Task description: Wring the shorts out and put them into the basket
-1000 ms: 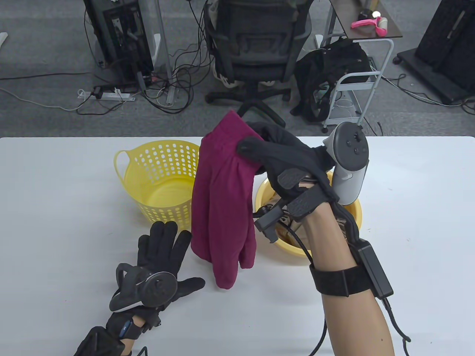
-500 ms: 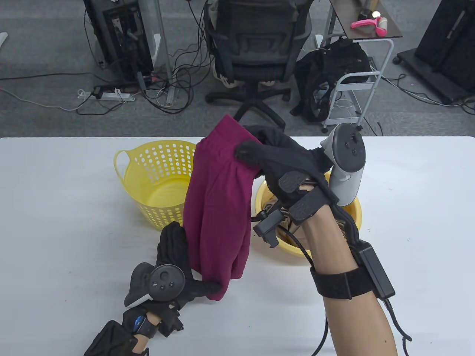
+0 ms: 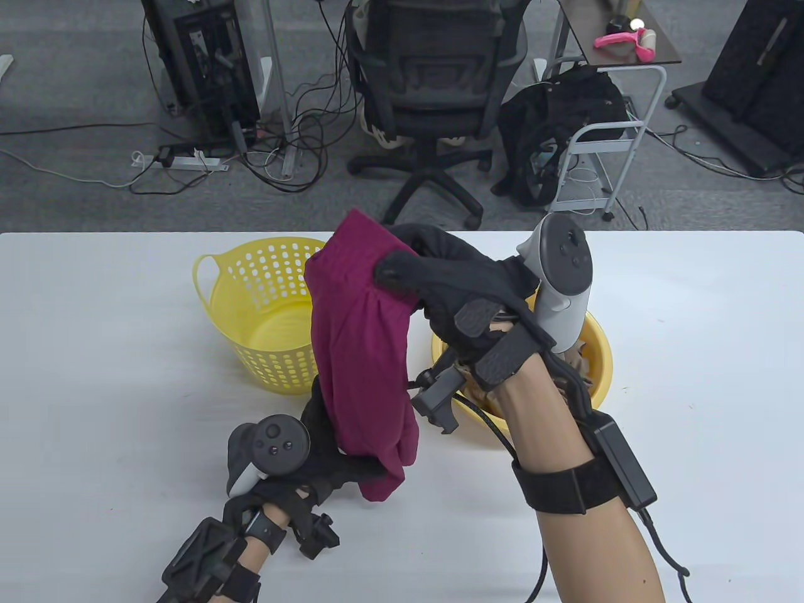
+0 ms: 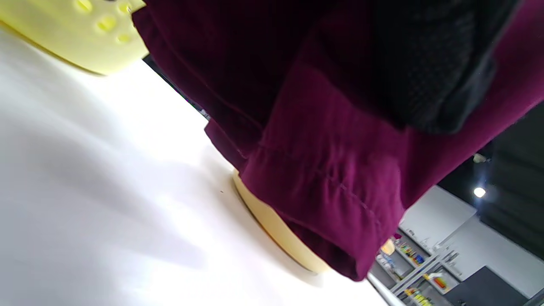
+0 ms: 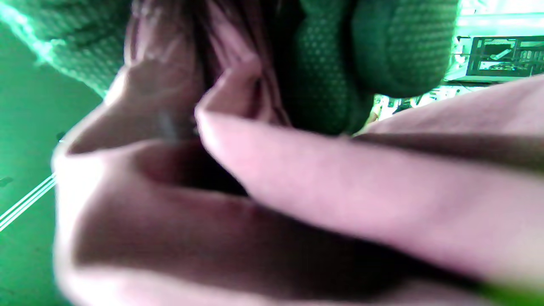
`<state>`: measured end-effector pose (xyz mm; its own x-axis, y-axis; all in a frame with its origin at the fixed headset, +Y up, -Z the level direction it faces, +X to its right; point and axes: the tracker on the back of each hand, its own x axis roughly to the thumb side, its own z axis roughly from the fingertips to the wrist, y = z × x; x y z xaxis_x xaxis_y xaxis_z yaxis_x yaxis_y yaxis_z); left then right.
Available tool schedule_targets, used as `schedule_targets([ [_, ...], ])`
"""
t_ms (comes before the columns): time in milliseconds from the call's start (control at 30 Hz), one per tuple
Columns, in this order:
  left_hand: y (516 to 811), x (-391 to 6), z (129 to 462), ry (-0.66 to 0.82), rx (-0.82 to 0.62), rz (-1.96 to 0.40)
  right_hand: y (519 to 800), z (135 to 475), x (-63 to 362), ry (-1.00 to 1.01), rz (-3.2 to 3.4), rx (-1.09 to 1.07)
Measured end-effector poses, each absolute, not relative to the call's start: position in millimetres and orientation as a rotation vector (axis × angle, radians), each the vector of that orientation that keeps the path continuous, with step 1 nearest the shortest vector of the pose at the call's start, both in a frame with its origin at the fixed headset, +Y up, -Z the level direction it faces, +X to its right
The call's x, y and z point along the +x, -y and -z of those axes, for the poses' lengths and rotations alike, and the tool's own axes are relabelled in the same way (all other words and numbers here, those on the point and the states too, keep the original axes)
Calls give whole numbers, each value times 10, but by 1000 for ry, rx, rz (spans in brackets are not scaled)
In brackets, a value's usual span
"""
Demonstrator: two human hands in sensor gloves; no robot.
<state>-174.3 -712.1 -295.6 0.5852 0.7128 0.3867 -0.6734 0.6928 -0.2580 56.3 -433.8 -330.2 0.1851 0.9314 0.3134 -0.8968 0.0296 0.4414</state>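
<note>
The right hand (image 3: 458,282) is raised above the desk (image 3: 94,377), fingers and thumb curled tight on the top edge of the shorts (image 3: 358,352), pinching the bunched cloth. In the right wrist view the fabric fills the frame in thick folds, tinted green and blurred, with the gloved fingers (image 5: 382,46) clamped over it at the top. The left hand (image 3: 333,452) is lower, at the hanging end of the shorts, its fingers wrapped round the bottom hem; the left wrist view shows a gloved finger (image 4: 425,72) pressed into the maroon cloth just above the stitched hem. Each hand carries a tracker on its back, dark on the left (image 3: 270,446), grey on the right (image 3: 559,276).

The shorts hang stretched between the two hands, clear of the desk, in front of the gap between the basket (image 3: 264,314) and the bowl (image 3: 597,370). The yellow perforated basket stands upright on the desk just behind and left of the shorts. The yellow bowl sits to the right, partly hidden by the right wrist; something brownish lies in it, too hidden to identify.

Beyond the desk are an office chair (image 3: 433,88), a white cart (image 3: 603,138) with a dark bag, and cables on the grey floor. No brand, label or writing can be read in any view.
</note>
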Motion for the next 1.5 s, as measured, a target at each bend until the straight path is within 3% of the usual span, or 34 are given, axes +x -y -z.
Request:
schedule_targets([
  [633, 7146, -1618, 3075, 502, -73, -918, 4408, 3344, 625, -78, -1385, 619],
  [1033, 7051, -1753, 3049, 520, -105, -747, 4439, 3342, 880, -19, -1450, 560],
  [1500, 6936, -1998, 3034, 407, -156, -471, 4597, 3367, 1424, 126, -1722, 401],
])
